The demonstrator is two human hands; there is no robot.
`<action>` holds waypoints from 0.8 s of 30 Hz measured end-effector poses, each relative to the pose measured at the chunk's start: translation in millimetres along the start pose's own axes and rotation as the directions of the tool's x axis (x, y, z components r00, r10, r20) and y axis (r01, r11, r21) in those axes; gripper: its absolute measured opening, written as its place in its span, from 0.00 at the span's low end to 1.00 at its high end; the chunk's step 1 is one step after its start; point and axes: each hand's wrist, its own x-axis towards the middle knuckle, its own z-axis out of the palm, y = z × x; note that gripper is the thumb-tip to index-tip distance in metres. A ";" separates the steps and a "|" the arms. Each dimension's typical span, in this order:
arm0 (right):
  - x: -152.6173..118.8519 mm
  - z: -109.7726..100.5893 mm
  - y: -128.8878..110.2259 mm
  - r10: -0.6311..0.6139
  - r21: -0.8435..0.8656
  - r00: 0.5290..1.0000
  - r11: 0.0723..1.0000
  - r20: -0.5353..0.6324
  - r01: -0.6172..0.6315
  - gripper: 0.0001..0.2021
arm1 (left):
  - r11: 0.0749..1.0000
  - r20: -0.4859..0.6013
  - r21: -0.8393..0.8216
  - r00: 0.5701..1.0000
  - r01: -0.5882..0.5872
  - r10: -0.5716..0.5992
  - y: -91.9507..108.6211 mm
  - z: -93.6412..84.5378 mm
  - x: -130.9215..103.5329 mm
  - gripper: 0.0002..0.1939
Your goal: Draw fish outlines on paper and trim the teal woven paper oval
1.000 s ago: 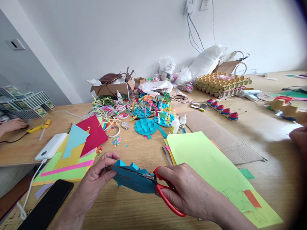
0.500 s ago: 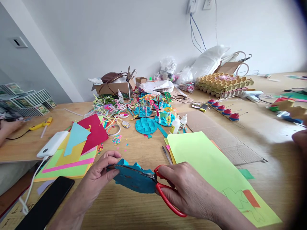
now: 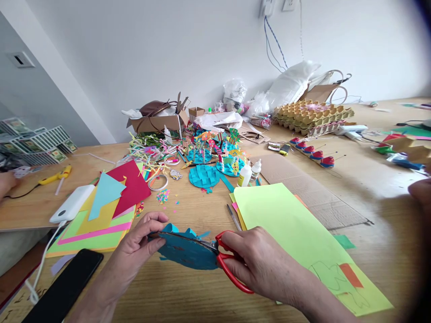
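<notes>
My left hand (image 3: 143,240) pinches the left end of a blue cardboard disc (image 3: 188,255), which is tilted with its flat underside toward me and curled blue paper strips along its far edge. Red-handled scissors (image 3: 232,273) are gripped in my right hand (image 3: 261,262), fingers through the loops. The scissors' blades lie at the disc's edge, and the handles are nearly closed together. Past my hands on the table lies another blue disc (image 3: 204,176) covered in paper strips. Beside it, further blue discs carry small colourful paper figures (image 3: 232,159).
Coloured paper sheets (image 3: 129,186) and a black phone (image 3: 63,287) lie left. Right are a light green sheet (image 3: 269,215), a pen (image 3: 233,216) and flat cardboard (image 3: 303,197). Glue bottles (image 3: 245,175) stand mid-table; egg trays (image 3: 310,116) are stacked behind. Another person's hand (image 3: 6,183) is far left.
The scissor handles have drawn closer together at the disc's edge, and a thin blue sliver now sticks up there. My left hand keeps its hold; the view has shifted slightly.
</notes>
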 end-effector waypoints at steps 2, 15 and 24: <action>0.0 -0.8 1.5 0.000 0.024 1.000 1.000 0.005 0.000 0.08 | 0.999 0.020 0.032 1.000 -0.013 0.013 0.6 -1.4 0.5 0.02; 0.8 -4.7 1.3 -0.005 0.009 1.000 1.000 0.022 0.005 0.09 | 0.986 0.059 0.157 0.998 -0.047 0.038 10.5 3.9 6.3 0.02; 0.8 4.2 4.0 -0.024 -0.019 1.000 1.000 0.003 0.024 0.10 | 0.979 0.084 0.174 0.992 -0.103 0.090 7.7 3.5 8.3 0.04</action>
